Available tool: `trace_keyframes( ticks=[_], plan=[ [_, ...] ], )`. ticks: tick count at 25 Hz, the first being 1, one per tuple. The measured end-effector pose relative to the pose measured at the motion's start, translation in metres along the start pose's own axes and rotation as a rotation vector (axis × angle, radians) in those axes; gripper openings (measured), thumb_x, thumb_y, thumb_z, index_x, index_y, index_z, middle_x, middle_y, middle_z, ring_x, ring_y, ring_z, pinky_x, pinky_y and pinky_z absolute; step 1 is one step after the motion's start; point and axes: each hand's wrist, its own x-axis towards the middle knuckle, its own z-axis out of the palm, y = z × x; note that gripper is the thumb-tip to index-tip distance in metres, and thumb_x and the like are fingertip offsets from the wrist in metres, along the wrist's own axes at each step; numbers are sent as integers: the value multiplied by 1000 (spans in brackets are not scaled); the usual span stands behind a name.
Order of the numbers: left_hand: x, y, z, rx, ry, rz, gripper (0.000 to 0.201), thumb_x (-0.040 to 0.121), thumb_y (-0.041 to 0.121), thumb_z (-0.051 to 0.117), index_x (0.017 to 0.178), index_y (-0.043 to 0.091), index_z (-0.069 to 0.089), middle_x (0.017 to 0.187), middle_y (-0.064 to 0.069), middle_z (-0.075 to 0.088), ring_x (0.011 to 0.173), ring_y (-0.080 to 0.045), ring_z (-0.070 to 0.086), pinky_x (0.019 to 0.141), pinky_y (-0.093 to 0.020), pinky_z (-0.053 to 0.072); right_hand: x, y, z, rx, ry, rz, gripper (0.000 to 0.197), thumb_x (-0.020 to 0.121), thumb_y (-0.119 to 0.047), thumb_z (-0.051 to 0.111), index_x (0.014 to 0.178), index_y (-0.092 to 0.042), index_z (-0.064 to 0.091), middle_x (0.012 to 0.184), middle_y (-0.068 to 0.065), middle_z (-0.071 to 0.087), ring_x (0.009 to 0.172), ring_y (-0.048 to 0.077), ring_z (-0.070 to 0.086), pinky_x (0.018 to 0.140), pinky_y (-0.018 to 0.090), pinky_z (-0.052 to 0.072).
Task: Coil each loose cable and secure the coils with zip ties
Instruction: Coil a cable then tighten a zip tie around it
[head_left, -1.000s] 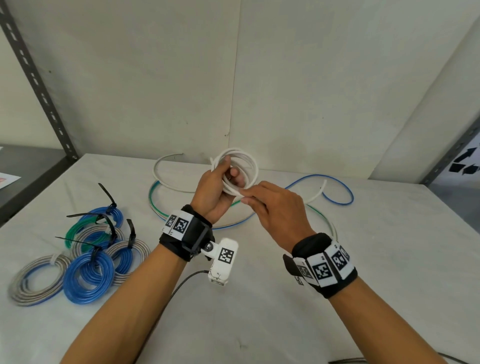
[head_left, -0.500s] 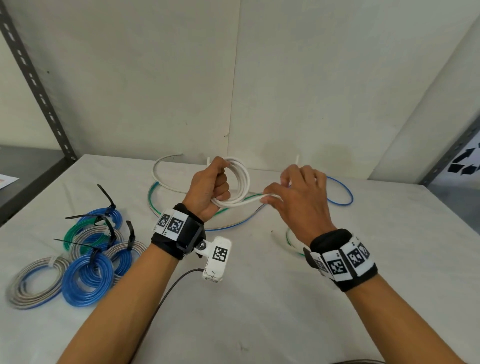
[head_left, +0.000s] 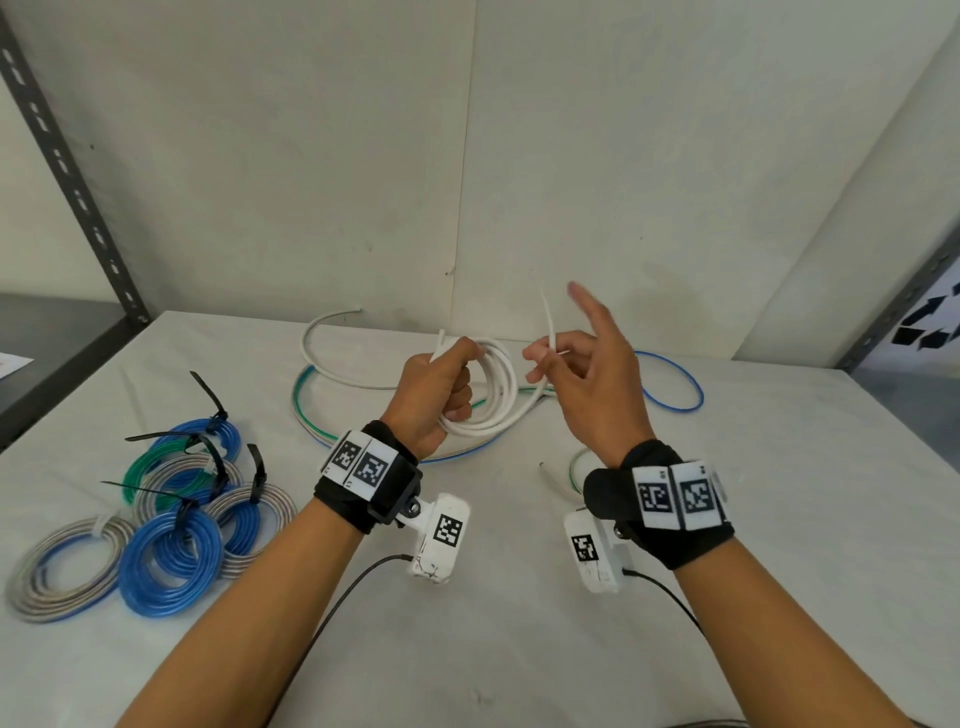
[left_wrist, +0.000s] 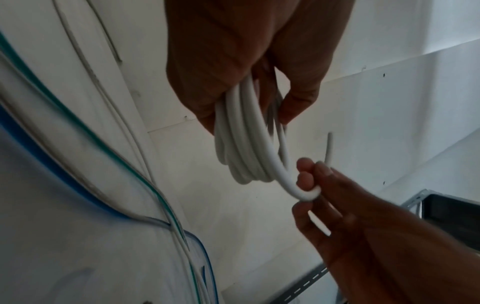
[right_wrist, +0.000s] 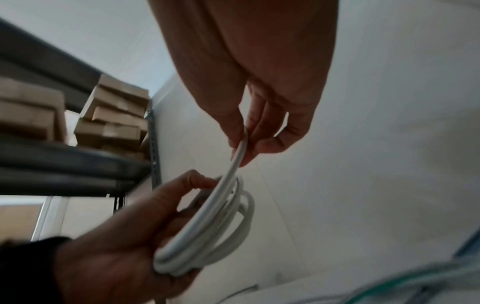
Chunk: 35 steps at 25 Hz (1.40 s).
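The left hand (head_left: 434, 392) grips the round white plastic cable coil (head_left: 496, 395) above the white table (head_left: 779, 467), toward twelve o'clock. The right hand (head_left: 587, 379), at its three o'clock, pinches the free tail (head_left: 549, 332); lay that tail snugly onto the loops, then tie.

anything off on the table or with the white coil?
Nothing stands out. Left hand grips the white coil, right hand pinches its free end. Tied coils lie at left; loose cables still uncoiled.
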Motion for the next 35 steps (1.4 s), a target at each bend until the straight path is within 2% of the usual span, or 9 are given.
trace_keyframes(
  ticks=[6,10,12,15,18,22,29,32,35],
  plan=[
    [-3,9,3,5,-294,-100,25,93,28,39,71,21,30,52,5,19,42,-11,17,47,-28,19,2,8,7,-525,-124,-355,46,96,4,52,133,-19,63,107,10,54,90,25,62,77,37,53],
    [-7,4,4,-30,-428,-184,42,92,58,34,75,20,26,56,0,14,40,-10,21,46,-25,25,5,3,8,-378,-74,-254,4,97,-31,65,97,-27,65,90,-3,48,89,22,58,82,42,51],
    [-7,5,3,-77,-454,-192,56,89,71,35,72,18,32,57,-1,13,41,-11,20,47,-26,23,7,6,3,-441,-112,-276,19,92,-43,69,96,-25,66,90,-4,48,86,17,53,85,46,49],
    [-5,10,3,-74,-442,-230,73,80,88,36,70,16,39,52,2,17,40,-11,18,49,-28,15,1,7,3,-555,-126,-382,15,91,-27,68,106,-29,70,101,-4,52,90,16,49,74,45,50],
    [-9,8,10,71,-305,-169,57,102,59,38,68,13,48,48,5,22,38,-9,18,41,-23,18,-5,17,7,-731,-115,-626,52,85,10,60,126,-22,66,131,6,56,113,24,54,73,33,54],
    [-14,13,14,314,-293,-87,60,108,44,31,61,13,52,49,2,25,43,-12,17,43,-24,19,-14,17,12,-516,-166,-564,42,100,-9,45,142,-12,46,144,7,52,131,19,48,102,21,43],
    [-17,10,11,482,-239,-129,40,104,24,33,65,15,38,51,1,27,42,-12,18,42,-22,20,-23,34,22,-880,-105,-531,44,104,-39,36,109,-4,62,94,8,59,81,26,55,62,35,47],
    [-17,6,15,490,-211,-89,38,102,19,36,64,14,39,49,3,29,42,-11,20,42,-22,21,-28,38,22,-819,-94,-379,47,103,-47,28,100,-10,57,84,2,56,71,24,53,55,32,39],
    [-16,5,17,457,-129,-10,15,101,16,40,88,13,47,50,1,41,41,-11,27,41,-22,24,-32,35,24,-597,-85,-242,47,104,-48,21,93,-14,51,74,-4,52,62,21,49,55,37,40]
  ],
)
